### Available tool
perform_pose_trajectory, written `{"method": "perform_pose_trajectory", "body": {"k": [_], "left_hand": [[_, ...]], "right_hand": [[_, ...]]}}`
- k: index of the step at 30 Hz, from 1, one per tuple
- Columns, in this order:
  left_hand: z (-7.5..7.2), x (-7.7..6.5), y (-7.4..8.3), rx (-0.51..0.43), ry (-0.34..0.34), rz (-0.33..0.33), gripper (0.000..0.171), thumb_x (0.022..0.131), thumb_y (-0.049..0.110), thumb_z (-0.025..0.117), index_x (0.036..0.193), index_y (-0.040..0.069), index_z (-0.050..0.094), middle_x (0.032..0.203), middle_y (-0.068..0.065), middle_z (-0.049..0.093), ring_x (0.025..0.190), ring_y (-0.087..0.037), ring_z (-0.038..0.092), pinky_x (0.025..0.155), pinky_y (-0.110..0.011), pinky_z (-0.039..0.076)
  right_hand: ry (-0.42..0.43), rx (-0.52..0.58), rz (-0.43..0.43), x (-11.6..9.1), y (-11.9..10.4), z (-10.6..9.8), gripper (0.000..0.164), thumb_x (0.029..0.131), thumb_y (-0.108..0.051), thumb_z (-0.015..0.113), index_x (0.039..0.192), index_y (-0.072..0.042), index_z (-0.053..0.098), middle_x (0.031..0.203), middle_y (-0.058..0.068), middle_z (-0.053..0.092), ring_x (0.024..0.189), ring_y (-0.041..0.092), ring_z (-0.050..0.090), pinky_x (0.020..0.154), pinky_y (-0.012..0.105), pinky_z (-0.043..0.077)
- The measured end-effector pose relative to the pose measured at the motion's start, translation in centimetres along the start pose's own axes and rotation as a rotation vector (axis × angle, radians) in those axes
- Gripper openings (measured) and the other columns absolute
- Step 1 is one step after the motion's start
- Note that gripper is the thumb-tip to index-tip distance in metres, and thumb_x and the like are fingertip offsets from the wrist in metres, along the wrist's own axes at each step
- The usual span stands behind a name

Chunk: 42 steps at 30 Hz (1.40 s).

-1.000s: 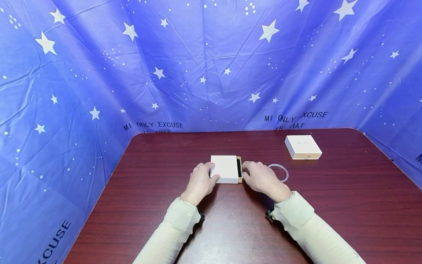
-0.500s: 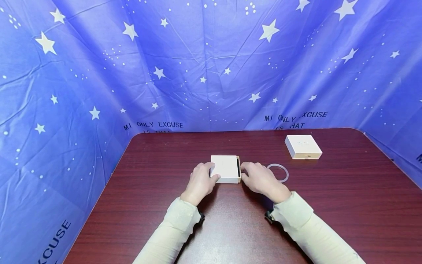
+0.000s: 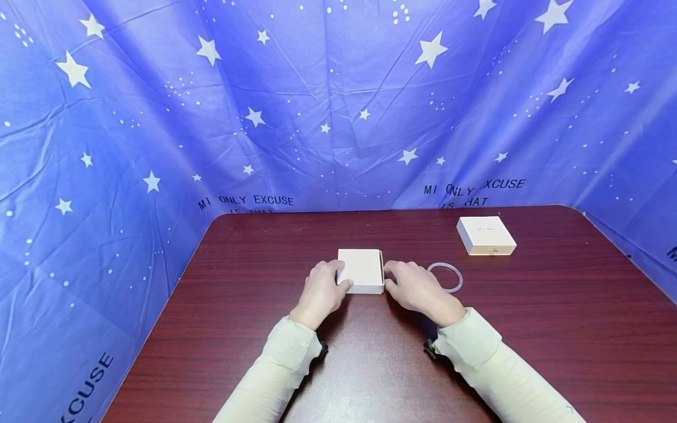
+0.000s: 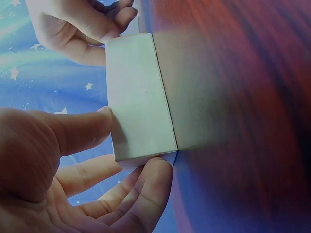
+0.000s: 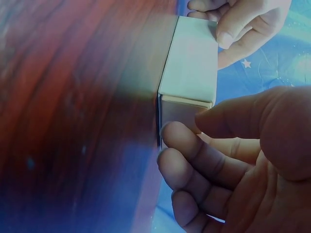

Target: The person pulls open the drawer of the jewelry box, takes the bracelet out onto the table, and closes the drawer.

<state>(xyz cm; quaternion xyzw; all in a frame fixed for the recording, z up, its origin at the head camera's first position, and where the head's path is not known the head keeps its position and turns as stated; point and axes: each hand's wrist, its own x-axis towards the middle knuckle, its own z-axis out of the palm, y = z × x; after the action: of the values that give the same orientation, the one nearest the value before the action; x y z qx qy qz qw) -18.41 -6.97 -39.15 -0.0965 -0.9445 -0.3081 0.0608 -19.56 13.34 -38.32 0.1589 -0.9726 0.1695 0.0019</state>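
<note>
A flat white drawer box (image 3: 361,270) lies on the table, its pale gold inner drawer (image 5: 181,112) showing as only a thin strip at the right end. My left hand (image 3: 321,289) grips the box's left end, with the thumb (image 4: 92,127) at the upper edge and fingertips against the end face. At the other end, my right hand (image 3: 418,288) touches the drawer's end with thumb and bent fingertips (image 5: 180,138). Just beyond the right hand lies a pale lavender bangle (image 3: 461,279), partly covered by it in the head view.
A second white box (image 3: 486,236), with lettering on top and a gold front face, stands at the back right of the dark red wooden table (image 3: 254,247). Blue star-printed cloth (image 3: 328,106) hangs behind the table and along both sides.
The inner drawer has slid left into the white sleeve, and its dark interior no longer shows. My right hand has moved slightly left with it; the left hand has kept its place.
</note>
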Motion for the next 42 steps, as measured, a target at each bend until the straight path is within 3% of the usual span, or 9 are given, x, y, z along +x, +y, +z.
{"method": "perform_pose_trajectory", "body": {"k": [12, 26, 35, 42], "left_hand": [[0.01, 0.01, -0.06, -0.005, 0.002, 0.006, 0.040, 0.085, 0.022, 0.072, 0.120, 0.004, 0.063, 0.105, -0.016, 0.061, 0.098, -0.033, 0.060, 0.085, -0.044, 0.048], [0.02, -0.03, -0.03, 0.020, 0.014, 0.019, 0.040, 0.084, 0.021, 0.072, 0.120, 0.004, 0.063, 0.105, -0.017, 0.062, 0.098, -0.034, 0.061, 0.084, -0.044, 0.048], [0.01, 0.02, 0.07, 0.017, 0.009, 0.005, 0.041, 0.085, 0.022, 0.072, 0.121, 0.005, 0.063, 0.106, -0.016, 0.061, 0.098, -0.034, 0.061, 0.085, -0.044, 0.048], [-0.02, -0.01, 0.10, 0.022, 0.004, 0.003, 0.041, 0.085, 0.022, 0.071, 0.121, 0.005, 0.062, 0.106, -0.017, 0.061, 0.099, -0.035, 0.061, 0.085, -0.045, 0.048]], "right_hand": [[-0.034, -0.003, -0.023, -0.08, -0.14, 0.07, 0.017, 0.089, -0.016, 0.059, 0.104, -0.016, 0.066, 0.091, 0.003, 0.067, 0.087, 0.025, 0.065, 0.067, 0.046, 0.048], [-0.041, 0.008, -0.037, -0.23, -0.30, -0.04, 0.008, 0.085, -0.015, 0.059, 0.091, -0.017, 0.063, 0.072, -0.002, 0.059, 0.071, 0.018, 0.059, 0.057, 0.040, 0.044], [-0.078, 0.060, -0.060, -0.30, -0.29, -0.26, 0.009, 0.088, -0.012, 0.058, 0.095, -0.012, 0.063, 0.063, -0.004, 0.050, 0.062, 0.015, 0.049, 0.057, 0.034, 0.041], [-0.086, 0.054, -0.051, -0.25, -0.29, -0.29, 0.016, 0.088, -0.013, 0.058, 0.103, -0.012, 0.065, 0.064, -0.005, 0.051, 0.065, 0.015, 0.051, 0.061, 0.036, 0.043]]}}
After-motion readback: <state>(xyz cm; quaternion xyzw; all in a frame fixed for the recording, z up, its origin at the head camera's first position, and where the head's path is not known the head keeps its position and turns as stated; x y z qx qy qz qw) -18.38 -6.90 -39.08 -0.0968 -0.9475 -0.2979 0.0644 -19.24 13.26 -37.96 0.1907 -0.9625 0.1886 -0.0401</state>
